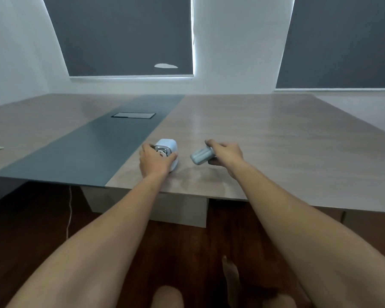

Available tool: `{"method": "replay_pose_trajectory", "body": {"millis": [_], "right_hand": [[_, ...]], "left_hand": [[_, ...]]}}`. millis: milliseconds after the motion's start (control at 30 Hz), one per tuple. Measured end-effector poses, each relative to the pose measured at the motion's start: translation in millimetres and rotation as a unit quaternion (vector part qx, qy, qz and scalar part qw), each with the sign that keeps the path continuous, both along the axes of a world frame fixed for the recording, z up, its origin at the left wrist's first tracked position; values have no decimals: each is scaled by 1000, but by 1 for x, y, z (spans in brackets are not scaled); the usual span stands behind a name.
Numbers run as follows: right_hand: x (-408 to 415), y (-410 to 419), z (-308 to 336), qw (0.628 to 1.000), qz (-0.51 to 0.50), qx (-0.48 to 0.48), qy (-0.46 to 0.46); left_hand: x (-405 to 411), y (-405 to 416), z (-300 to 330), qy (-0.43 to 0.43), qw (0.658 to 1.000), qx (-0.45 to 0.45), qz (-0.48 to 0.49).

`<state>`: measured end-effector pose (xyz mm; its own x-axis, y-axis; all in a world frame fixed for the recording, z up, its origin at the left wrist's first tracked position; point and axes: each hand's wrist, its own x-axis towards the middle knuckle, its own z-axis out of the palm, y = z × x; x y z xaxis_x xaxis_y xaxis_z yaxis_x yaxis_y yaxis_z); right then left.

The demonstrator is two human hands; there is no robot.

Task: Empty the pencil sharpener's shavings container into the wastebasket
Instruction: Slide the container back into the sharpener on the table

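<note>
Two hands are shown near the front edge of the table (265, 134), whose broad wood-grain top lies bare beyond them. The pale blue, round-cornered pencil sharpener (168, 150) is held upright on the table by the left hand (153, 161). The ribbed, grey-green shavings container (201, 155) is kept in the closed grip of the right hand (225, 153), apart from the sharpener, tilted just above the surface.

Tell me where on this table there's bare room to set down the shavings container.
Bare wood lies right of the right hand holding the shavings container, out to the table edge, and beyond both hands toward the wall. The gap between container and pencil sharpener, gripped by the left hand, is tight.
</note>
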<state>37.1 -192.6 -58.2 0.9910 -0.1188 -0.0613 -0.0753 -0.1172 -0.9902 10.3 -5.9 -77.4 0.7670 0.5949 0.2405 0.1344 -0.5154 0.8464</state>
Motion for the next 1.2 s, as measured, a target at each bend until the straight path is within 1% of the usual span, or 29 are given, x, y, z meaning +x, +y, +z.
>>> {"method": "replay_pose_trajectory", "body": {"millis": [167,333,500,633,733,800,933,1100,1200], "right_hand": [[24,9,-9,998,7,61,9],[29,7,-7,990,24,133,34],[26,0,-6,983,33,172,49],[22,-5,-8,979,48,190,57],[15,-4,-6,978,79,181,63],[10,0,-7,977,97,178,63],[5,6,-10,971,117,198,69],[4,13,-10,978,134,133,83],[2,16,-5,982,123,118,75]], "left_hand": [[11,6,6,-20,994,-105,4],[15,7,7,-10,970,-235,-65],[14,-7,16,-15,946,-303,-111],[13,-18,20,-19,939,-304,-157],[14,-24,21,-23,933,-301,-195],[14,-28,21,-29,930,-305,-203],[14,-26,22,-29,928,-315,-198],[6,-17,21,-42,935,-301,-182],[2,-11,19,-60,947,-281,-142]]}}
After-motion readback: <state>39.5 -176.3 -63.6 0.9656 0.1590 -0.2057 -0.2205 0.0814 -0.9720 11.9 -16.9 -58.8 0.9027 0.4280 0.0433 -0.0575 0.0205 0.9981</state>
